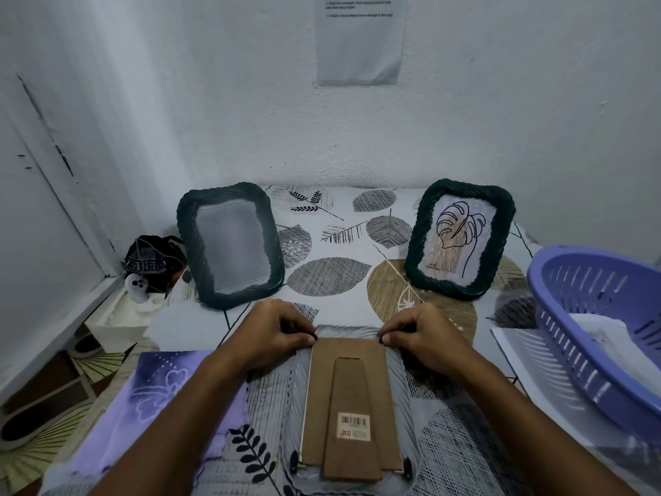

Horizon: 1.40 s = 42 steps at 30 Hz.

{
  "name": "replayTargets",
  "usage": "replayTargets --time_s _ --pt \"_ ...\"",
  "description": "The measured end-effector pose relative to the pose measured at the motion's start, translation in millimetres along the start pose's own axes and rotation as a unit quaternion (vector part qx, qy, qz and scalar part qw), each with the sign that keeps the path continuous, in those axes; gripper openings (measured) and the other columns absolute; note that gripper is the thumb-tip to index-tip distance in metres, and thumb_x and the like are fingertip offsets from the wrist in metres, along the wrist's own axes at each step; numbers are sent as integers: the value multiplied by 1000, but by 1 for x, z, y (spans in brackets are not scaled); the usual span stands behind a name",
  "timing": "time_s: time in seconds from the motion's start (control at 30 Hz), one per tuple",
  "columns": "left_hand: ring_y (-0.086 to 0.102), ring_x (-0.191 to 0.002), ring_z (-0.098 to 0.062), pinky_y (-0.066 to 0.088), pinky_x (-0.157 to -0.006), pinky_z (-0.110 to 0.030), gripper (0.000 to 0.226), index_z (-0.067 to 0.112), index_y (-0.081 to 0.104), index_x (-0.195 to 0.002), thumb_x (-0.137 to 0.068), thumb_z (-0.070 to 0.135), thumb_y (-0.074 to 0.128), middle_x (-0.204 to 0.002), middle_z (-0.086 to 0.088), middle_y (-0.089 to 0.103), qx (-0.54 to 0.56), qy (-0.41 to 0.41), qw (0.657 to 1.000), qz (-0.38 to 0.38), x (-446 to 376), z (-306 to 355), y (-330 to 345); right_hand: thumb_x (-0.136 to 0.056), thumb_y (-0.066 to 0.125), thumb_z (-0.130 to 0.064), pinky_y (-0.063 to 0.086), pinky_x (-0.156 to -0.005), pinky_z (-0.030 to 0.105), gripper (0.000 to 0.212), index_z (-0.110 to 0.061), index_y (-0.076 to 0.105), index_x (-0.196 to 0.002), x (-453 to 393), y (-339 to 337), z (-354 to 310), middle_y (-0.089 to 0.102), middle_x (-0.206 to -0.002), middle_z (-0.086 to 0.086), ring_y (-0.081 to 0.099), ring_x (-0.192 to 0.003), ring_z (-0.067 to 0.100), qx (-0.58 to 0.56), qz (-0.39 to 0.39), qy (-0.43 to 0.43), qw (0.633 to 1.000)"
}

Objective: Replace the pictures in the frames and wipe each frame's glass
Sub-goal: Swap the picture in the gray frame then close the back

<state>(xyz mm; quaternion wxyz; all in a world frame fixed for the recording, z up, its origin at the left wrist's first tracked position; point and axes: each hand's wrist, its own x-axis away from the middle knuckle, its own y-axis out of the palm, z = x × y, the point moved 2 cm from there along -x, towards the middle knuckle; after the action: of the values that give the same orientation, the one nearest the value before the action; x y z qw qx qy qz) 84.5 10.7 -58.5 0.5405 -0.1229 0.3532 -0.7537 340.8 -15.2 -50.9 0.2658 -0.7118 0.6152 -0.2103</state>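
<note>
Nearest me, at the table's front edge, a pale frame point(348, 406) lies face down, its cardboard backing point(348, 395) and folded stand upward, black tabs at the near corners. My left hand point(272, 334) and right hand point(425, 336) curl their fingertips onto the far corners, pinching at the clips there. A purple cloth point(157, 399) lies left. Prying unevenly could bend the backing or shift the glass beneath. Toward the back edge stand an empty dark frame point(230, 245) and a leaf-print frame point(459, 238).
</note>
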Motion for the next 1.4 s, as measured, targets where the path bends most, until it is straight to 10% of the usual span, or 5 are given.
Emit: replayTargets --time_s 0.6,0.83,1.13,1.4 --pt "55 -74 -4 39 -62 -24 13 23 77 -86 -75 28 76 -77 9 65 -104 50 985 129 32 32 5 -82 72 -12 48 -79 19 31 -13 68 -114 37 5 -10 65 -101 -2 61 -94 9 -22 62 -11 998" --pt "56 -72 0 37 -62 -8 23 19 75 -90 -74 35 68 -79 12 60 -49 41 988 141 106 63 19 -86 67 -8 43 -65 2 18 -10 69 -103 108 23 -23 51 -92 -10 52 -80 -1 -2 121 -34 992" --pt "60 -88 -10 49 -78 -25 58 9 76 -92 -68 60 63 -93 6 61 -63 -28 980 186 174 66 43 -78 75 -20 48 -78 30 17 -10 70 -92 166 49 -22 60 -94 1 57 -89 16 29 186 -30 982" --pt "61 -91 -12 46 -81 -24 60 11 76 -93 -64 62 63 -95 5 63 -17 -62 973 222 180 70 54 -71 82 -30 46 -90 27 37 -10 71 -101 176 56 -23 57 -106 -4 53 -104 14 -17 200 -3 980"
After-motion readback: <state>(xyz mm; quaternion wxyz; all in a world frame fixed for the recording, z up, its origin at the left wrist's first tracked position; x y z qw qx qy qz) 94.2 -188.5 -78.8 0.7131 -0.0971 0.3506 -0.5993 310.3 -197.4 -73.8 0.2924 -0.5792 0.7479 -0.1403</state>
